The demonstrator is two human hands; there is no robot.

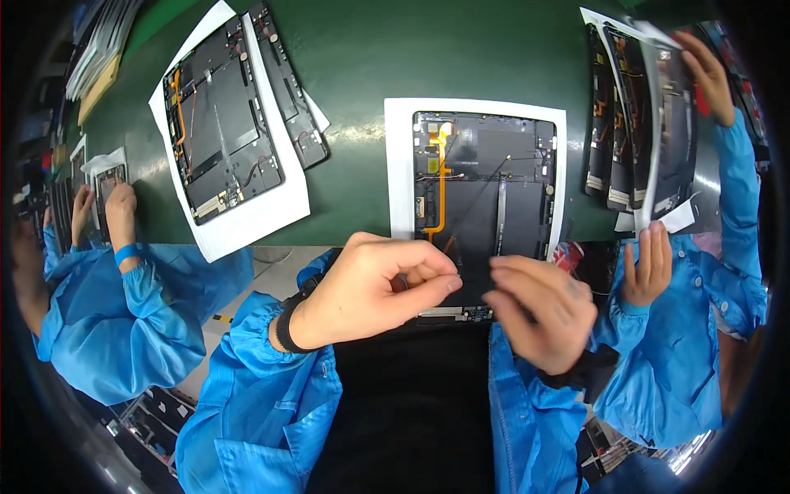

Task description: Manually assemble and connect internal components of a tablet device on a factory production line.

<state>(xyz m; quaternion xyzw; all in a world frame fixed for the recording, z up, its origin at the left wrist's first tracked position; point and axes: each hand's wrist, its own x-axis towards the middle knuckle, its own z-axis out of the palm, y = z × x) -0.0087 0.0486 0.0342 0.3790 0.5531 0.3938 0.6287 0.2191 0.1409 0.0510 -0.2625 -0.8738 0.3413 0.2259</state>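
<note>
An opened black tablet housing (527, 198) lies on a white sheet (401, 173) in front of me. An orange flex cable (441, 193) runs down its left side, and thin dark wires cross its middle. Above its lower left part, my left hand (370, 284) is closed, thumb pressed to forefinger; whatever the pinch holds is too small to make out. Over the lower right part, my right hand (543, 313) is slightly blurred, with its fingers bent and the thumb apart, and nothing shows between them. Both hands hide part of the housing's lower end.
To the left, more tablet housings (226, 123) rest with white sheets on the green table (354, 49). On the right, a co-worker's hand (708, 74) touches a stack of housings (629, 115). Another co-worker's hands (119, 210) work at the far left.
</note>
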